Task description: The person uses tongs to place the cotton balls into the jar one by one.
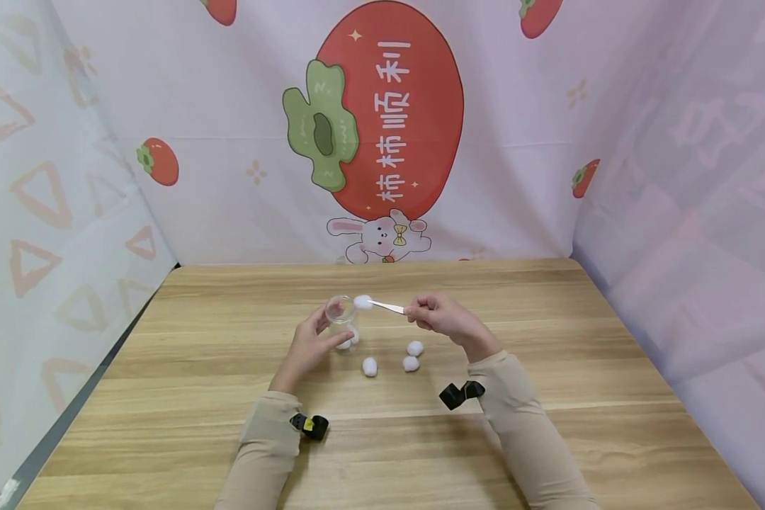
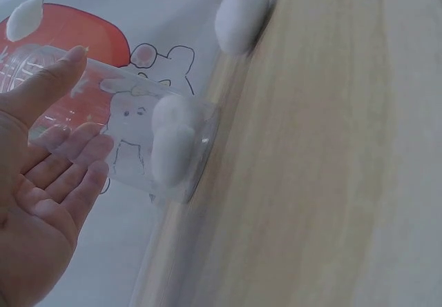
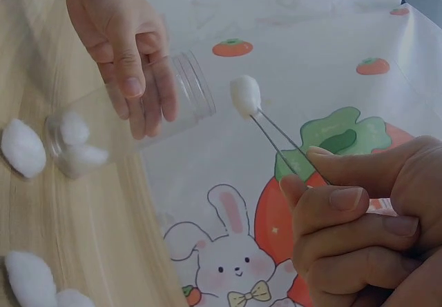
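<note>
My left hand (image 1: 311,340) holds a clear plastic jar (image 3: 110,117) that stands upright on the table, thumb on one side and fingers on the other. Inside at the bottom lie two white cotton balls (image 2: 173,152). Between thumb and fingers my right hand (image 1: 444,316) pinches a pair of metal tweezers (image 1: 389,307). Their tips grip another cotton ball (image 3: 245,95), held in the air just beside the jar's open mouth, a little above the rim in the right wrist view.
Three loose cotton balls lie on the wooden table (image 1: 229,397): one (image 1: 370,367) near the jar, and a pair (image 1: 415,348) farther right. A printed cloth (image 1: 229,85) with persimmons and a rabbit hangs behind the table, and cloth also covers both sides.
</note>
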{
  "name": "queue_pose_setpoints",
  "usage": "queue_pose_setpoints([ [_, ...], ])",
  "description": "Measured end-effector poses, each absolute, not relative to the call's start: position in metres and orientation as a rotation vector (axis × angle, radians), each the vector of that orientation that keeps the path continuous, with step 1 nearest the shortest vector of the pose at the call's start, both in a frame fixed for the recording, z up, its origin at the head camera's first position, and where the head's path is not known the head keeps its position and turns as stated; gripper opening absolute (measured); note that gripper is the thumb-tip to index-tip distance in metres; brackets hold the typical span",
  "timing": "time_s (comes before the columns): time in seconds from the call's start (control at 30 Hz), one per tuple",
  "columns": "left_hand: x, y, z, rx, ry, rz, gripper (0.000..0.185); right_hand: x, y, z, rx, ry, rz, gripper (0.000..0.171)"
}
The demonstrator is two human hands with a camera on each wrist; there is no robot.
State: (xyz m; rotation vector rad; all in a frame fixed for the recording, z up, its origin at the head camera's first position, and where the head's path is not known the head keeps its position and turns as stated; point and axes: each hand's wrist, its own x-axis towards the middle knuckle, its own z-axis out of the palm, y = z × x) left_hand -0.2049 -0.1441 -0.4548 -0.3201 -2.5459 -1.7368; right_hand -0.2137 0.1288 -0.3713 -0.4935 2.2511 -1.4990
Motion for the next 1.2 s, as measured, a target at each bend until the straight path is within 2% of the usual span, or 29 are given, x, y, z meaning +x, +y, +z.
queue_pose_setpoints([
  [0.37,-0.191,-0.139,-0.426,-0.331,-2.578,-1.739,0.070,-0.215,0.123,-0.371,-0.465,2.255,-1.497,0.024],
  [0.67,-0.206,-0.144,-0.455,-0.314,-2.553,-1.750,0.074,-0.220,0.114,-0.377,-0.482,2.255,-1.483,0.025],
  [1.2,-0.206,-0.144,-0.457,-0.315,-2.543,-1.750,0.074,-0.222,0.099,-0.376,-0.443,2.236,-1.496,0.024],
])
